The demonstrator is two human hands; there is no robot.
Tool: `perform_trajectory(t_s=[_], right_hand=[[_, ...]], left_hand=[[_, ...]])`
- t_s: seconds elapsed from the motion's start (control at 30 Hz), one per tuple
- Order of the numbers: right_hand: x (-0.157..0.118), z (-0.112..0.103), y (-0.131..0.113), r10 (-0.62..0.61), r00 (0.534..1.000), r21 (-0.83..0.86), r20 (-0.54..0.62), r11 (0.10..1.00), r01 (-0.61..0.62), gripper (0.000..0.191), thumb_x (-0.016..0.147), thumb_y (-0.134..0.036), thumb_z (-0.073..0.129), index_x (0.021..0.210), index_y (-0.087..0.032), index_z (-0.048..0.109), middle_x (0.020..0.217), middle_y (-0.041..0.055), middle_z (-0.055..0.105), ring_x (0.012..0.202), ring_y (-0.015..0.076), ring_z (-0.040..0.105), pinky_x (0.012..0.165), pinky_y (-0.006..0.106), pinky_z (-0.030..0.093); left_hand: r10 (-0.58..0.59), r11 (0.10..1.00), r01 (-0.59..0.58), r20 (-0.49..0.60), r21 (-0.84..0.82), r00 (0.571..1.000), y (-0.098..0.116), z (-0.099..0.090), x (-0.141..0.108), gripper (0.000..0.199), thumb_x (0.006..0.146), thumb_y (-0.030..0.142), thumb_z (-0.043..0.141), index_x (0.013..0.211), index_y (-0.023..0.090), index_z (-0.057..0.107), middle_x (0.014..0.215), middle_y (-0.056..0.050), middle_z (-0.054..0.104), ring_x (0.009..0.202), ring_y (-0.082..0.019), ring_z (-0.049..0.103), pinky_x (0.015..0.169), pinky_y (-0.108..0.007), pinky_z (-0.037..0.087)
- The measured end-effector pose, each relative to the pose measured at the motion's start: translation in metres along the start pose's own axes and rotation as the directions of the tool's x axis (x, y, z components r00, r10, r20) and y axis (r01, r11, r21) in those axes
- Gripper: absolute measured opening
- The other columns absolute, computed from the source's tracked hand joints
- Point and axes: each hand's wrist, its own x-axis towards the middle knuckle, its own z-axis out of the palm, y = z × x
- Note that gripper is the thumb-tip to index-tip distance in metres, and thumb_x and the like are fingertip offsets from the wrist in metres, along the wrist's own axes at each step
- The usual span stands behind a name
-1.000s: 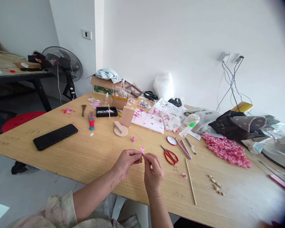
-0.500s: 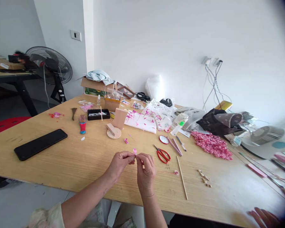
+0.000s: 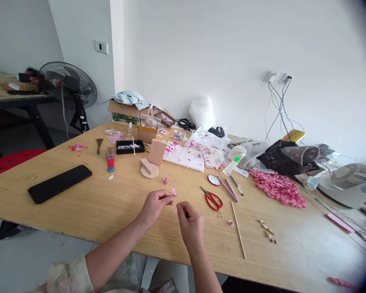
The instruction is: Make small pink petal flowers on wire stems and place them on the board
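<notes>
Between the thumb and forefinger of my left hand (image 3: pixel 155 206) is a small pink artificial flower (image 3: pixel 173 190), held upright above the table. My right hand (image 3: pixel 191 228) is beside it, a short gap to the right, with thumb and fingers pressed together. Whatever those fingertips hold, if anything, is too small to make out. Beyond my hands a second small pink flower (image 3: pixel 165 180) lies on the wood. To the right are red-handled scissors (image 3: pixel 213 200), a small pink-and-white ring-shaped piece (image 3: pixel 230 223) and a thin wooden stick (image 3: pixel 238 232).
A wooden stand (image 3: pixel 150 170) and a white pad (image 3: pixel 183 160) with pink flowers are farther back. A black phone (image 3: pixel 60 184) and a red-blue brush (image 3: pixel 110 159) lie left. Pink beads (image 3: pixel 279 188), tweezers (image 3: pixel 231 189) and a small white fan (image 3: pixel 350 183) are right.
My right hand has drawn away from the flower, down and to the right, while my left hand keeps it. Another person's hand at the lower right has gone from view. The view has shifted slightly.
</notes>
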Motion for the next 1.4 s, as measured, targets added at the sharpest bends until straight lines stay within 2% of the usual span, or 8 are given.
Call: perform_trajectory(t_s=[0.33, 0.5, 0.6, 0.83, 1.0, 1.23, 1.33, 1.4], right_hand=[[0.000, -0.012, -0.011, -0.178, 0.965, -0.284, 0.192, 0.931, 0.228, 0.024, 0.081, -0.019, 0.037, 0.064, -0.018, 0.054, 0.054, -0.0013, 0.052, 0.049, 0.0084, 0.045, 0.048, 0.018, 0.026], [0.035, -0.046, -0.041, -0.302, 0.820, -0.345, 0.486, 0.795, 0.498, 0.023, 0.080, -0.016, 0.040, 0.061, -0.018, 0.054, 0.059, 0.0001, 0.051, 0.052, 0.0094, 0.044, 0.047, 0.020, 0.023], [0.061, -0.057, -0.041, -0.341, 0.741, -0.219, 0.578, 0.810, 0.544, 0.023, 0.079, -0.017, 0.042, 0.061, -0.019, 0.056, 0.061, -0.0003, 0.052, 0.057, 0.0099, 0.046, 0.051, 0.020, 0.026], [0.048, -0.036, 0.007, -0.166, 0.896, -0.080, 0.411, 0.973, 0.217, 0.022, 0.080, -0.023, 0.040, 0.062, -0.017, 0.051, 0.050, -0.0046, 0.044, 0.048, 0.0083, 0.039, 0.046, 0.018, 0.028], [0.009, -0.019, 0.001, -0.216, 0.886, -0.160, 0.411, 0.940, 0.303, 0.022, 0.081, -0.018, 0.036, 0.065, -0.017, 0.050, 0.051, -0.0029, 0.048, 0.048, 0.0084, 0.043, 0.047, 0.018, 0.026], [0.045, -0.048, -0.035, -0.361, 0.743, -0.295, 0.564, 0.752, 0.590, 0.021, 0.075, -0.011, 0.040, 0.058, -0.019, 0.049, 0.051, -0.0022, 0.049, 0.047, 0.0089, 0.040, 0.047, 0.021, 0.020], [0.066, -0.056, -0.019, -0.337, 0.790, -0.210, 0.513, 0.842, 0.496, 0.019, 0.077, -0.016, 0.041, 0.061, -0.019, 0.051, 0.055, -0.0026, 0.051, 0.051, 0.0091, 0.043, 0.049, 0.019, 0.025], [0.065, -0.050, -0.002, -0.272, 0.855, -0.146, 0.441, 0.919, 0.367, 0.020, 0.079, -0.020, 0.040, 0.063, -0.018, 0.051, 0.054, -0.0031, 0.050, 0.051, 0.0090, 0.043, 0.049, 0.018, 0.027]], left_hand=[[0.199, 0.929, -0.205, 0.050, 0.309, 0.979, -0.014, -0.007, 0.004, 0.019, 0.073, 0.024, 0.049, 0.062, 0.014, 0.061, 0.057, 0.001, 0.053, 0.059, -0.011, 0.047, 0.057, -0.021, 0.036], [0.236, 0.817, -0.370, 0.329, 0.442, 0.914, -0.010, -0.009, 0.003, 0.017, 0.070, 0.016, 0.051, 0.059, 0.017, 0.064, 0.060, 0.000, 0.059, 0.061, -0.014, 0.051, 0.060, -0.023, 0.037], [0.168, 0.866, -0.376, 0.516, 0.330, 0.840, -0.002, -0.006, -0.003, 0.014, 0.070, 0.019, 0.054, 0.063, 0.019, 0.067, 0.065, -0.002, 0.062, 0.064, -0.014, 0.054, 0.063, -0.023, 0.038], [0.062, 0.995, -0.075, 0.202, 0.061, 0.977, 0.012, -0.010, -0.007, 0.015, 0.069, 0.025, 0.056, 0.062, 0.013, 0.063, 0.057, 0.000, 0.056, 0.059, -0.012, 0.049, 0.061, -0.023, 0.038], [0.138, 0.937, -0.143, 0.038, 0.318, 0.990, 0.002, -0.019, 0.007, 0.018, 0.071, 0.025, 0.053, 0.059, 0.014, 0.060, 0.055, 0.001, 0.052, 0.055, -0.011, 0.046, 0.055, -0.022, 0.035], [0.259, 0.748, -0.452, 0.414, 0.486, 0.873, -0.003, -0.013, 0.007, 0.019, 0.072, 0.015, 0.049, 0.061, 0.019, 0.064, 0.063, -0.002, 0.059, 0.063, -0.014, 0.051, 0.060, -0.023, 0.037], [0.224, 0.822, -0.453, 0.535, 0.346, 0.815, 0.004, -0.010, -0.001, 0.017, 0.074, 0.021, 0.052, 0.067, 0.019, 0.067, 0.067, -0.003, 0.061, 0.066, -0.014, 0.053, 0.063, -0.023, 0.038], [0.221, 0.882, -0.379, 0.464, 0.280, 0.858, 0.009, -0.011, -0.003, 0.018, 0.075, 0.025, 0.051, 0.068, 0.017, 0.066, 0.065, -0.002, 0.059, 0.063, -0.013, 0.052, 0.061, -0.022, 0.038]])
